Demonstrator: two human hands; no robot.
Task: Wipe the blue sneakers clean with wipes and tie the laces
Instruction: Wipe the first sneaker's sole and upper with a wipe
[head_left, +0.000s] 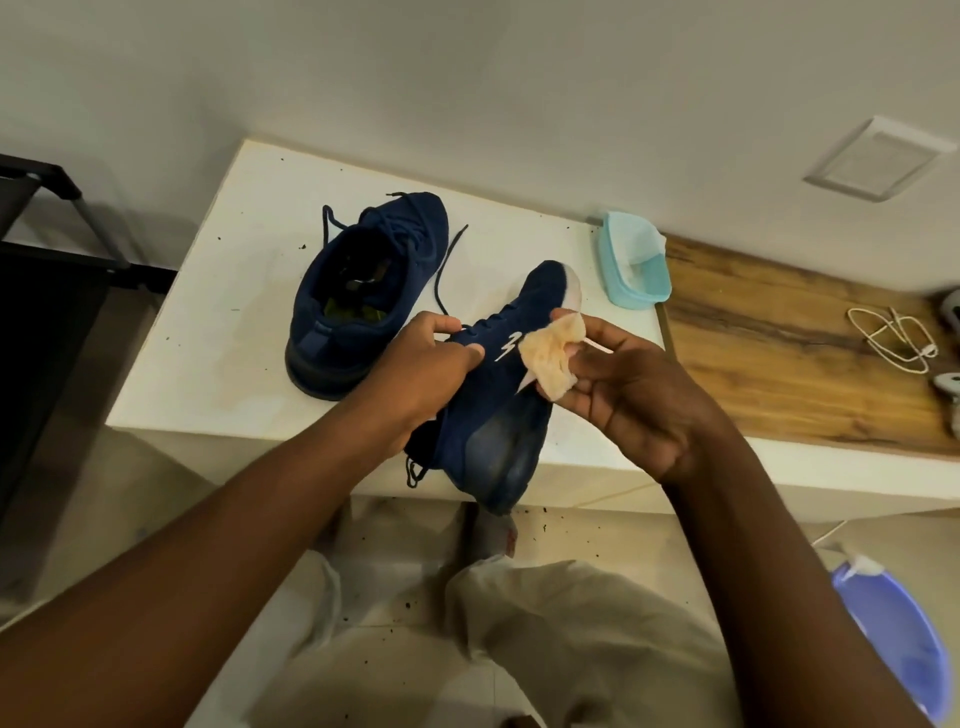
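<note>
One blue sneaker (363, 275) stands upright on the white table (218, 291), laces loose, toe pointing away. My left hand (421, 374) grips the second blue sneaker (498, 415) by its collar and holds it tilted on its side over the table's front edge, toe away. My right hand (634, 384) pinches a crumpled, soiled wipe (550, 358) against that shoe's side, beside its white logo.
A light blue wipes tub (636, 260) stands open at the table's right rear. A wooden shelf (789, 353) to the right carries a white cable (898, 338). A dark rack (47, 249) stands left. A blue bin (904, 639) sits on the floor, lower right. Dirt specks dot table and floor.
</note>
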